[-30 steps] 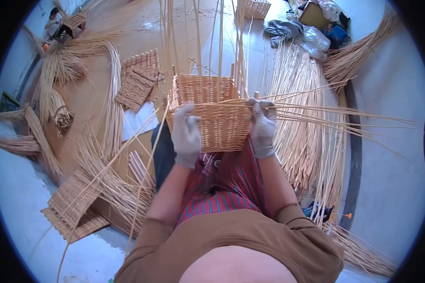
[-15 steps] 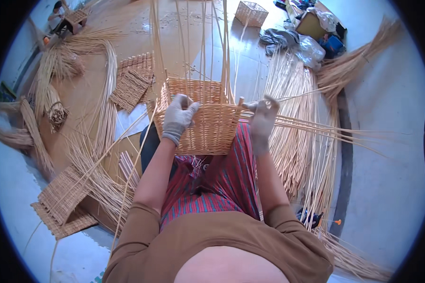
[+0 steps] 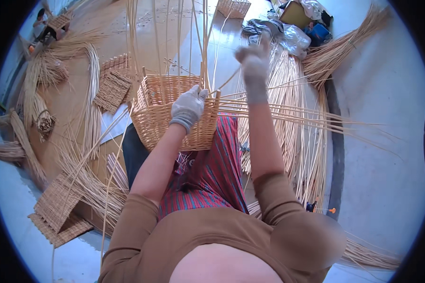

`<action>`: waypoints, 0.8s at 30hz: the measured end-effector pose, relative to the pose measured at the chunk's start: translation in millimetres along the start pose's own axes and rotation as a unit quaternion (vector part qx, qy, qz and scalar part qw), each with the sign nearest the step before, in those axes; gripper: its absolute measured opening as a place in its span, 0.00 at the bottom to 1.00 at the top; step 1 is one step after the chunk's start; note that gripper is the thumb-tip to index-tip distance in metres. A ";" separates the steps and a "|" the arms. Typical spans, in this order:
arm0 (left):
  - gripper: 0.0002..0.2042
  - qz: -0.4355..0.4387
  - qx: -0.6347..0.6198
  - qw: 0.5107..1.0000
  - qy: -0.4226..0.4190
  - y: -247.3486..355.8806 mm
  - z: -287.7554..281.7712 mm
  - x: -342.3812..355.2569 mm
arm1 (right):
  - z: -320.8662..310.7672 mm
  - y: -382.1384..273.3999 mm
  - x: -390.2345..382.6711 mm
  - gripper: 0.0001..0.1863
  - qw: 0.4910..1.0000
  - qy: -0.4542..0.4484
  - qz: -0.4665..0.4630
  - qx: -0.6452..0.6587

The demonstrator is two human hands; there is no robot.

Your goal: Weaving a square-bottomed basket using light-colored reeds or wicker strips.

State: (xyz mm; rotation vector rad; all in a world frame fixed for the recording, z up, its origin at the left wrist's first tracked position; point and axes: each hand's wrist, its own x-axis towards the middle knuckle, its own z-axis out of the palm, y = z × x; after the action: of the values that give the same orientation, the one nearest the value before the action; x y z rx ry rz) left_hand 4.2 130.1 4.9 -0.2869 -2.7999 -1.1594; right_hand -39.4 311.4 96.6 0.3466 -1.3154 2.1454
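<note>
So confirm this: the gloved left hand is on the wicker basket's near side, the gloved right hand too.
No: the head view shows the gloved right hand in the air, off the wicker basket; the gloved left hand is on its near side.

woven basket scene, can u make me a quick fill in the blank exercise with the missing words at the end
Of the left grip and the right grip, the ____ one is on the near wall of the woven basket.
The loose rods jut out toward the picture's ____ side.
A second basket shows at the picture's ____ edge.
The red cloth is patterned with ____.

Missing words: left; right; top; stripes
</note>
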 end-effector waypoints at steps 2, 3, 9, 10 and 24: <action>0.17 -0.011 -0.058 0.997 -0.053 -4.7 -12.2 1.3 | -3.1 -39.1 -49.3 0.21 0.957 0.120 -0.001 -0.264; 0.16 0.000 -0.103 0.992 -0.079 1.2 -12.5 3.8 | -49.7 -13.1 -63.0 0.19 0.939 0.127 -0.097 -0.304; 0.13 0.075 -0.132 0.988 -0.034 -9.4 -17.2 -13.2 | -55.4 -3.1 -52.5 0.17 0.962 0.157 -0.037 -0.220; 0.16 0.108 -0.079 0.989 0.065 -8.4 -15.7 -18.0 | -64.3 1.9 -52.3 0.16 0.970 0.150 -0.046 -0.186; 0.32 0.241 0.296 0.924 0.028 11.3 -12.2 -33.5 | 27.9 -45.2 -164.1 0.25 0.859 -0.137 -0.127 -0.477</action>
State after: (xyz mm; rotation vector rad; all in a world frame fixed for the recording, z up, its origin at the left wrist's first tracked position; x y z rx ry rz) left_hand 39.5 124.8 15.8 -0.7957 -2.6336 -0.1969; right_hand 115.5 244.9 59.9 0.3732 -2.1591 1.0392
